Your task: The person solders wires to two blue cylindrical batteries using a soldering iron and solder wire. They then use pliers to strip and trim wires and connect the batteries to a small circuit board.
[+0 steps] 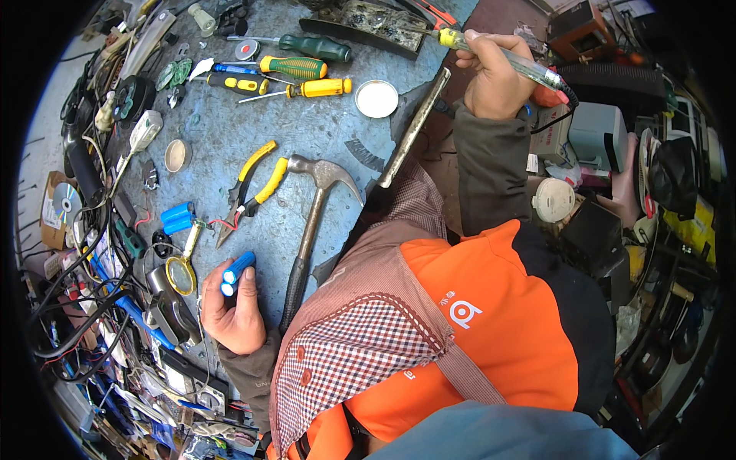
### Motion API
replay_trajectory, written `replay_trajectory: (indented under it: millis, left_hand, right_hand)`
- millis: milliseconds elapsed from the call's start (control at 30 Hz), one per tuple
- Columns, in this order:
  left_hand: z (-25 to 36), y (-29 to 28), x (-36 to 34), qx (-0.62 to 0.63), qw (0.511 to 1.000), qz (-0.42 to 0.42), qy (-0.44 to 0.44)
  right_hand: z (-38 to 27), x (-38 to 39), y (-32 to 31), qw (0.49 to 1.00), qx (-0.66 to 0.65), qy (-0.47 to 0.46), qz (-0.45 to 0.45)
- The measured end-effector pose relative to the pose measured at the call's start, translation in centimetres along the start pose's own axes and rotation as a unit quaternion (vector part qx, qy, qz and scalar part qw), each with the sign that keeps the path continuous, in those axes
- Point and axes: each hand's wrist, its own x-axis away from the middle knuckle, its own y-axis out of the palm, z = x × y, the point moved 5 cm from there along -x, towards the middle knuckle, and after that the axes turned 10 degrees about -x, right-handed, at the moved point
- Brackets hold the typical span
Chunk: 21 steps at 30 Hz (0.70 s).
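Note:
My left hand pinches a pair of blue cylindrical battery cells between thumb and fingers, their silvery ends facing me. My right hand is closed round the clear handle of a soldering iron, which has a yellow collar and a black cord. Its thin tip points left over a dark, grimy metal tray. Close to the left hand are another blue battery pack with a red wire, and a magnifying glass. Yellow-handled pliers and a claw hammer lie between my hands.
Several screwdrivers and a round white lid lie on the blue worktable. A small open tin sits left of the pliers. Tangled cables crowd the left edge. Boxes and a grey appliance are piled on the right.

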Motion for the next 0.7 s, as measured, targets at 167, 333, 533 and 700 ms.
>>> replay_trajectory:
  millis: [167,333,533,700]
  left_hand:
    - [0.0,0.0,0.0,0.004,1.000,-0.001,0.001]
    - [0.0,0.0,0.0,0.003,1.000,0.001,0.001]
    - [0.1,0.0,0.0,0.001,1.000,0.000,-0.002]
    - [0.2,0.0,0.0,-0.004,1.000,-0.001,-0.001]
  right_hand:
    - [0.0,0.0,0.0,1.000,0.005,0.003,-0.002]
    - [0.5,0.0,-0.2,1.000,-0.015,0.008,0.011]
    - [0.8,0.0,-0.2,0.999,-0.030,0.013,0.021]
    - [1.0,-0.1,-0.2,1.000,-0.025,0.004,0.005]
